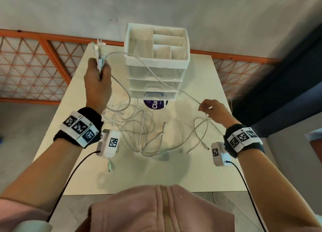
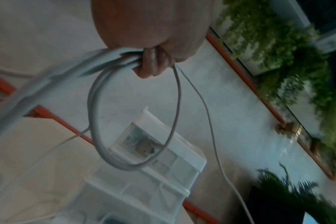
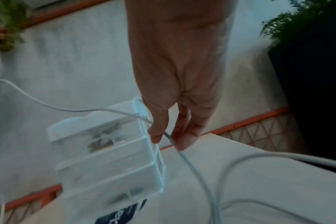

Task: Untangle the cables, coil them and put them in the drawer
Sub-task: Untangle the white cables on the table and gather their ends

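My left hand (image 1: 98,75) is raised above the table's far left and grips a bunch of white cable (image 1: 100,57), whose plug ends stick up past the fingers. In the left wrist view the left hand (image 2: 153,60) is curled round the cable and a loop (image 2: 134,118) hangs below it. One white strand (image 1: 156,75) runs from there across the drawer unit to my right hand (image 1: 207,108), which pinches it between thumb and fingers (image 3: 184,141). A tangle of white cables (image 1: 139,127) lies on the table between my wrists.
A clear plastic drawer unit (image 1: 155,70) with an open divided top tray stands at the table's (image 1: 200,176) far middle, its drawers closed. A purple round label (image 1: 155,104) lies at its foot. An orange lattice rail (image 1: 31,66) runs behind the table. Dark furniture (image 1: 287,85) stands at right.
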Tool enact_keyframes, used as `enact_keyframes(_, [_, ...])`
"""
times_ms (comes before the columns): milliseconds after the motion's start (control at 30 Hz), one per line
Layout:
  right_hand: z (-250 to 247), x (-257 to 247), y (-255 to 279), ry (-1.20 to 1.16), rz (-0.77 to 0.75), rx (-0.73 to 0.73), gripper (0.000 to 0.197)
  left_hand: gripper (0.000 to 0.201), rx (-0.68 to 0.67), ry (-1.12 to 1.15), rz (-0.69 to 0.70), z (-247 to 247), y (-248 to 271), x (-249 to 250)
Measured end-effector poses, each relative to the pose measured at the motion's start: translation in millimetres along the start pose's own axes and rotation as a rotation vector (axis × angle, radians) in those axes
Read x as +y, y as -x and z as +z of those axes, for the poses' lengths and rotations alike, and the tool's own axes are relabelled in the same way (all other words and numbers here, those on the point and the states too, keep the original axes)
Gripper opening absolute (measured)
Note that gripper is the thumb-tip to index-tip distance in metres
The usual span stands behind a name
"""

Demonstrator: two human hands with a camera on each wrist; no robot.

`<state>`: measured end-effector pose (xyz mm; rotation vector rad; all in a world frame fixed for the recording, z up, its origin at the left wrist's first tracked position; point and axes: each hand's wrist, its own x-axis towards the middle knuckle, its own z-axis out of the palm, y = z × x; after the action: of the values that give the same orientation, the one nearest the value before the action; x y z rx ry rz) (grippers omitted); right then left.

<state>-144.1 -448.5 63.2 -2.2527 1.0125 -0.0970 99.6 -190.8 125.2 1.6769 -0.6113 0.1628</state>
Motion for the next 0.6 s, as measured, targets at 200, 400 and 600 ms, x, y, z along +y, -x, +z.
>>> enact_keyframes(200, [-20,-27,1,-0.522,-0.165,0.267,0.023,0.04,-0.397,-0.054,0.053,30,37,8])
enact_keyframes(400, [-43,-39,4,-0.543,-0.198,0.148,0.016,0.028,-0.671,-0.135,0.056,46,58,8])
enact_keyframes(600, [-25,21,23,-0.093,0.096,-0.044,0.033,0.032,-0.901,-0.313,0.027,53,70,3])
